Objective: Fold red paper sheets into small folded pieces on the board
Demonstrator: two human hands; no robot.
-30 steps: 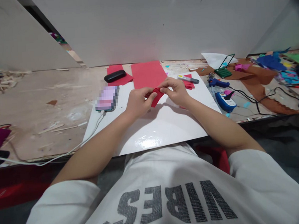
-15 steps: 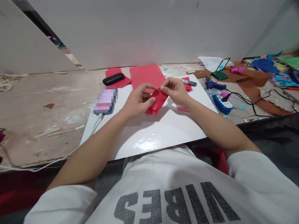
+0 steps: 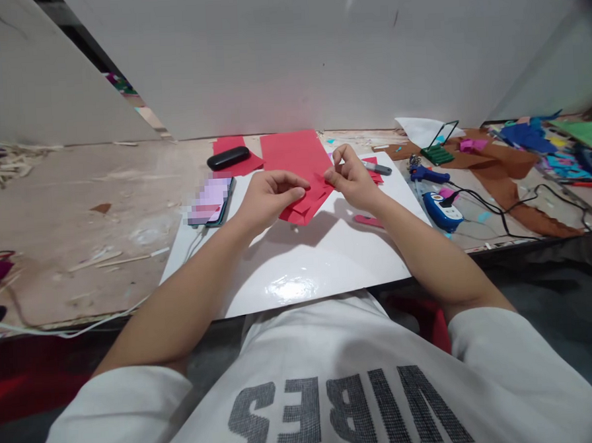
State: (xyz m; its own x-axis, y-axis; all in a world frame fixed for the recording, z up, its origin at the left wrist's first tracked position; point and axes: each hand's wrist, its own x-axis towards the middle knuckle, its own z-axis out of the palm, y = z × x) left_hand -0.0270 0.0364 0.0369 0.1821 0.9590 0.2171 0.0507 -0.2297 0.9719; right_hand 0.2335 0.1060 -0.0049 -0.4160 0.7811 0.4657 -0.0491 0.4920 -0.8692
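1. Pinching the folded paper (image 3: pixel 303 212) at its left side, the left hand (image 3: pixel 264 198) has thumb and forefinger on it
2. The right hand (image 3: pixel 353 179) sets its thumb at the upper right corner, forefinger now lifted and curled; whether another finger closes the grip, I cannot tell
3. Half a second ago the paper showed a broader face; now it tilts flatter, its layers showing, so the folds look looser and probably need realigning
4. It sits mid-frame over the board (image 3: pixel 259 284), just below the red sheet (image 3: pixel 292 150)
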